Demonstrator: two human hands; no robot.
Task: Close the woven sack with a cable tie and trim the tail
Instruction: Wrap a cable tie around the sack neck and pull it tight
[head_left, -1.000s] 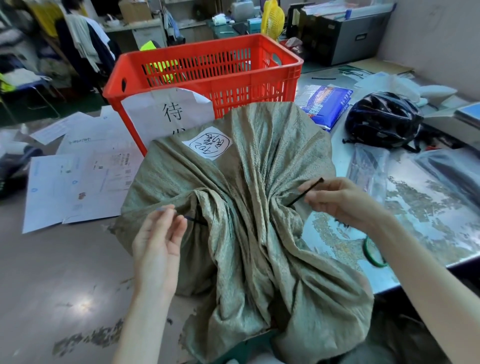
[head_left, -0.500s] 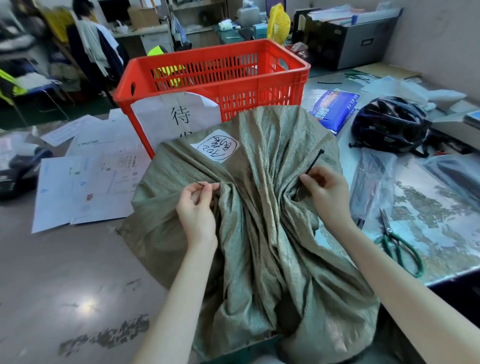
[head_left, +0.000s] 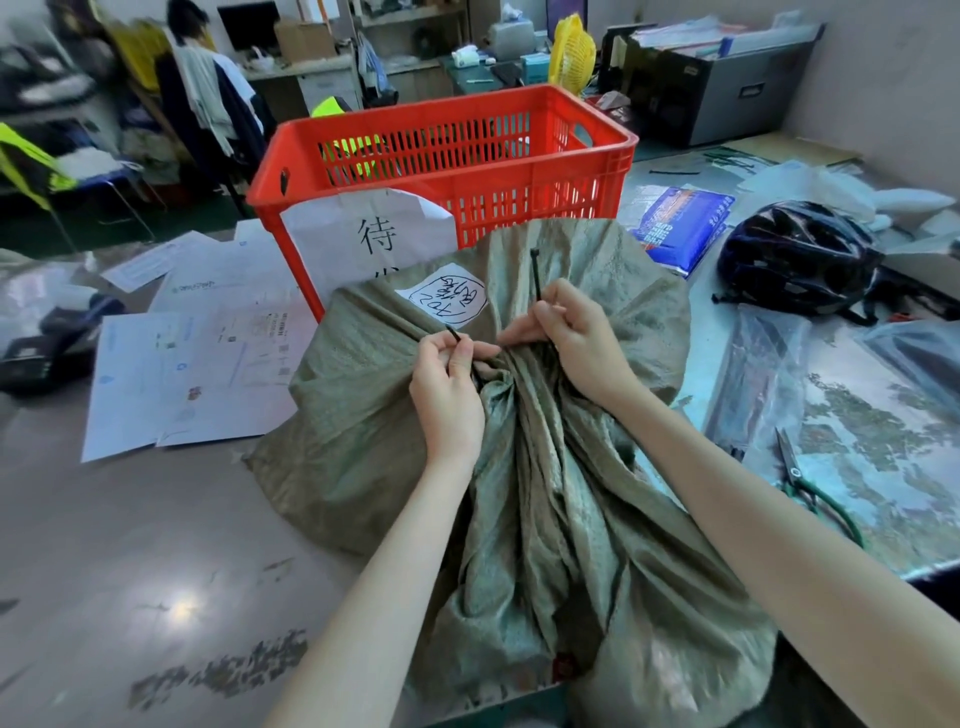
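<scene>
**Tie ends in both hands at sack neck, not joined**

- Woven sack (head_left: 363, 426): sits against the left edge of the glass-topped table (head_left: 883, 415). What it stands on is hidden. The neck is bunched mid-sack, right under your hands. The folds fan out from there, and the long ones run down toward you. The white handwritten label (head_left: 449, 297) is just beyond the neck, on the far side.
- Cable tie (head_left: 535, 273): black, with two ends showing. The longer end stands out of your right hand, its axis nearly straight away from you and pointing at the red crate (head_left: 452, 156). The short tip pokes out of your left hand, angled away and to the left. The middle is buried in the folds and under your fingers, so I cannot tell how it wraps the neck.
- Left hand (head_left: 447, 384): fingers curled, pinching the short tip against the thumb, knuckles on the fabric.
- Right hand (head_left: 576, 348): fingers curled round the longer end, forefinger reaching left toward your other hand. The hands are close but not touching.
- Scissors (head_left: 795, 473): green handles, lying on the table near its near edge, well right of the sack, blades pointing away from you.
- Helmet (head_left: 795, 260): dark, further back on the table.
- Papers (head_left: 197, 364): loose on the grey surface left of the sack.
</scene>
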